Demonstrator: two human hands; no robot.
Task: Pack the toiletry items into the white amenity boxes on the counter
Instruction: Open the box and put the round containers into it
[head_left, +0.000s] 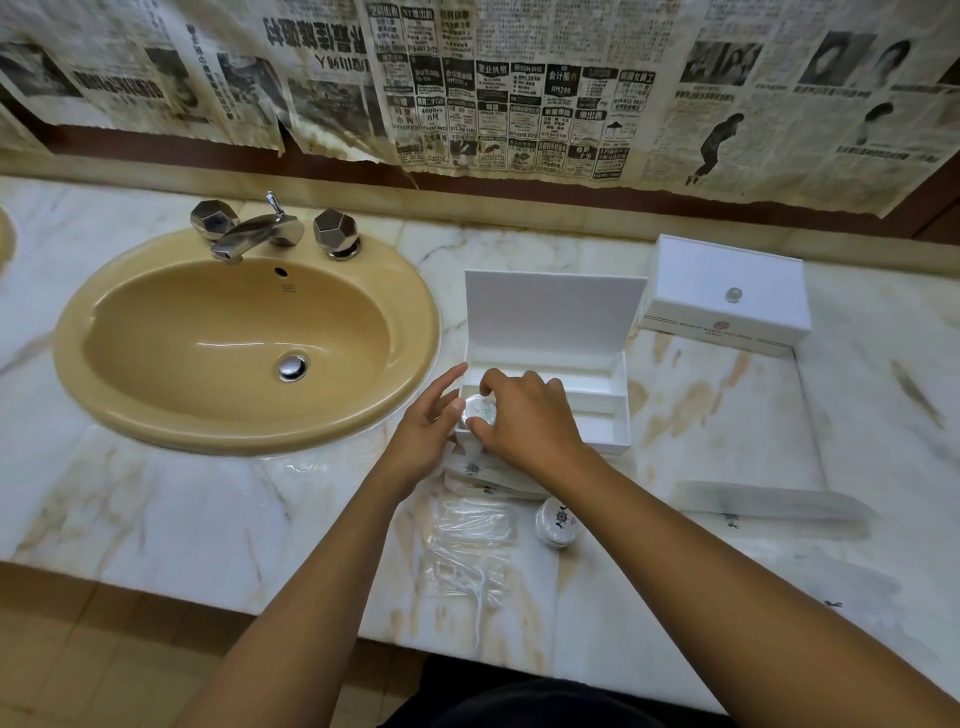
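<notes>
Your right grip (524, 415) pinched the round packet (479, 412) over the open box (613, 410); left grip (426, 431) lay relaxed. Next, seat it.

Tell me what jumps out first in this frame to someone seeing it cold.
Both hands meet at the left end of the open white amenity box mid-counter: the right hand grips a small round toiletry container, the left hand touching beside it. The tan sink fills the left, old newspapers cover the wall, and a closed white box sits back right.

Right hand (524, 415) pinching a small round item (479, 410), perhaps a soap, at open box (550, 400), left hand (428, 426) alongside.
</notes>
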